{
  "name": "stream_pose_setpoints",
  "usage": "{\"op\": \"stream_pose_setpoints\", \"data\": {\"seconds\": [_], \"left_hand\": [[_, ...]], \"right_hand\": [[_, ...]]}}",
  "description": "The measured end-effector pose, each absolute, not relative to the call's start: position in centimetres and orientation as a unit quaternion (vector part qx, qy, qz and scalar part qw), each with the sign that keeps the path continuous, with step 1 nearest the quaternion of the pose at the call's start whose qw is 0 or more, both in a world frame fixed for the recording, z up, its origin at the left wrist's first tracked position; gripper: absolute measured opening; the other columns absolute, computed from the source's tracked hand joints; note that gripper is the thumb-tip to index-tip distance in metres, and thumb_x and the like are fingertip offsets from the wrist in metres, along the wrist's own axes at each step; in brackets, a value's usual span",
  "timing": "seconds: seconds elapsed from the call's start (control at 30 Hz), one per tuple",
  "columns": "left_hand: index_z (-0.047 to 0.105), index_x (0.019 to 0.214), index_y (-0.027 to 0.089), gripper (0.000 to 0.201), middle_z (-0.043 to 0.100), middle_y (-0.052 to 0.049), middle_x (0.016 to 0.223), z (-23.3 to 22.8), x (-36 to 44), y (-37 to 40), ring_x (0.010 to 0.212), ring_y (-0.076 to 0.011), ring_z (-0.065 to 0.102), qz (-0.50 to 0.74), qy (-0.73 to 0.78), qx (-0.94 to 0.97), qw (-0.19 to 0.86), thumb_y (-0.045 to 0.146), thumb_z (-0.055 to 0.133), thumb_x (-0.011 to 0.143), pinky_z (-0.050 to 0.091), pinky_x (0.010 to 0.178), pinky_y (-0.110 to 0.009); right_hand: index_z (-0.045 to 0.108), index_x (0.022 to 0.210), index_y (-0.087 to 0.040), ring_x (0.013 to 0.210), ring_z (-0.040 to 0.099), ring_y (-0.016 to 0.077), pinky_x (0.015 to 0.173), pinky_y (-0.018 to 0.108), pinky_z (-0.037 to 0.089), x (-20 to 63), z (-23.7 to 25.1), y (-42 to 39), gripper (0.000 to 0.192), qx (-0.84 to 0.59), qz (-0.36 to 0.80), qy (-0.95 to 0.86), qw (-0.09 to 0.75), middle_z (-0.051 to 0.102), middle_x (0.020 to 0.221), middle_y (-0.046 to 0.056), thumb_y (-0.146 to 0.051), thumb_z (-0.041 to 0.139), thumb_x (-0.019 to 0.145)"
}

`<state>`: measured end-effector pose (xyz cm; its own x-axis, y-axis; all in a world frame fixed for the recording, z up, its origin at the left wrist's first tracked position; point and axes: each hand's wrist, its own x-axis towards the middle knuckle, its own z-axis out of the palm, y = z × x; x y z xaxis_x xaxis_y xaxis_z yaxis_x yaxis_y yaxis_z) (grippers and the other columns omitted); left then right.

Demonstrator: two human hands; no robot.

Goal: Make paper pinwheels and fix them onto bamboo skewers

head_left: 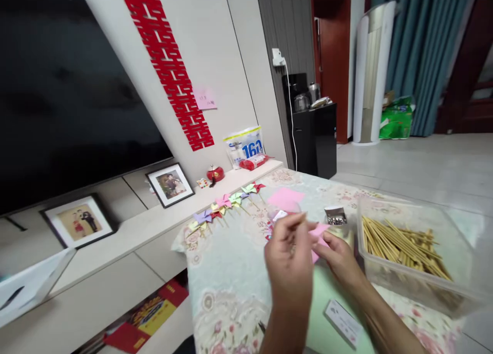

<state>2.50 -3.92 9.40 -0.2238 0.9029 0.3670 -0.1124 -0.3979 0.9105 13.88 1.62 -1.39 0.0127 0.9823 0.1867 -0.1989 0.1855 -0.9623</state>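
Observation:
Pinched in my right hand is a piece of pink folded paper, its pointed corners sticking out past the fingers. My left hand is raised just left of it with its fingers curled together; what they hold, if anything, is hidden. Behind my hands lies pink paper on the table. A small open box of shiny metal pieces stands beyond my right hand. Beneath my forearms is a pale green sheet with a small white box on it.
A clear plastic bin of thin wooden sticks stands at the right. Several coloured paper pinwheels on sticks line the table's far left edge. Framed photos stand on the TV cabinet along the left.

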Motion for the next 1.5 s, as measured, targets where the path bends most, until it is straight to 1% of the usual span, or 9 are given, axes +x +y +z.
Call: {"op": "stream_pose_setpoints", "data": {"seconds": [0.1,0.23,0.33,0.47,0.63,0.87,1.07,1.27,1.5], "left_hand": [[0.067,0.089,0.015,0.023,0.071,-0.003,0.079,6.3,-1.2,-3.8,0.054,-0.0085,0.058,0.711,0.420,0.287,0.486,0.033,0.076,0.076,0.043,0.049,-0.020],[0.066,0.088,0.013,0.039,0.064,0.002,0.064,2.8,-2.5,-3.7,0.049,-0.0078,0.056,0.697,0.410,0.182,0.559,0.029,0.087,0.060,0.041,0.047,-0.019],[0.068,0.099,0.012,0.043,0.063,0.003,0.065,1.2,-2.5,-3.9,0.051,-0.0091,0.057,0.687,0.393,0.200,0.578,0.030,0.085,0.063,0.043,0.049,-0.020],[0.069,0.106,0.012,0.045,0.061,0.003,0.067,0.2,-2.4,-4.1,0.052,-0.0094,0.056,0.670,0.395,0.215,0.591,0.032,0.082,0.068,0.041,0.050,-0.021],[0.073,0.099,0.011,0.037,0.057,0.004,0.060,0.3,-2.3,-4.5,0.051,-0.0060,0.047,0.664,0.376,0.206,0.612,0.030,0.082,0.068,0.037,0.052,-0.019],[0.075,0.102,0.013,0.045,0.060,0.002,0.060,1.8,-2.4,-5.7,0.054,-0.0067,0.050,0.654,0.370,0.181,0.634,0.033,0.086,0.064,0.038,0.053,-0.018],[0.077,0.097,0.012,0.043,0.064,-0.001,0.062,1.7,-2.6,-6.1,0.056,-0.0080,0.053,0.648,0.377,0.198,0.632,0.035,0.087,0.062,0.040,0.054,-0.019],[0.077,0.098,0.014,0.036,0.067,-0.004,0.076,1.4,-2.7,-6.1,0.061,-0.0079,0.054,0.651,0.370,0.227,0.622,0.035,0.083,0.069,0.041,0.057,-0.019],[0.075,0.095,0.013,0.033,0.063,-0.001,0.072,2.0,-2.7,-6.1,0.054,-0.0061,0.048,0.629,0.374,0.230,0.641,0.035,0.081,0.071,0.036,0.051,-0.018]], "right_hand": [[0.067,0.076,-0.018,0.068,0.054,0.0208,0.065,0.033,0.042,13.8,-1.4,1.8,0.027,-0.362,0.529,-0.486,0.594,0.062,0.072,0.003,-0.043,0.075,0.075],[0.068,0.082,-0.019,0.068,0.054,0.0197,0.065,0.031,0.041,14.0,-1.2,1.6,0.024,-0.337,0.542,-0.481,0.601,0.061,0.075,0.002,-0.040,0.077,0.075],[0.066,0.074,-0.019,0.063,0.050,0.0167,0.060,0.029,0.039,14.1,-0.9,1.0,0.024,-0.341,0.531,-0.508,0.586,0.056,0.068,-0.001,-0.038,0.080,0.073],[0.071,0.080,-0.018,0.065,0.053,0.0167,0.063,0.028,0.041,13.9,-0.2,0.2,0.023,-0.342,0.540,-0.549,0.539,0.061,0.070,0.000,-0.039,0.080,0.074],[0.075,0.085,-0.019,0.070,0.060,0.0165,0.068,0.028,0.046,13.5,1.3,-1.0,0.016,-0.296,0.558,-0.610,0.478,0.068,0.076,0.002,-0.034,0.077,0.081],[0.072,0.088,-0.018,0.080,0.062,0.0183,0.074,0.031,0.048,12.7,3.6,-2.2,0.016,-0.237,0.391,-0.763,0.457,0.067,0.083,0.005,-0.024,0.059,0.096],[0.069,0.090,-0.016,0.081,0.061,0.0188,0.075,0.034,0.047,12.4,4.5,-2.6,0.017,-0.207,0.237,-0.832,0.457,0.065,0.086,0.007,-0.012,0.054,0.095],[0.068,0.092,-0.017,0.082,0.061,0.0209,0.076,0.039,0.045,12.7,5.2,-3.1,0.018,-0.204,0.187,-0.856,0.437,0.065,0.086,0.008,-0.010,0.051,0.095],[0.066,0.092,-0.015,0.081,0.061,0.0207,0.076,0.039,0.045,12.8,5.3,-3.3,0.018,-0.205,0.174,-0.859,0.435,0.065,0.085,0.007,-0.009,0.049,0.095]]}}
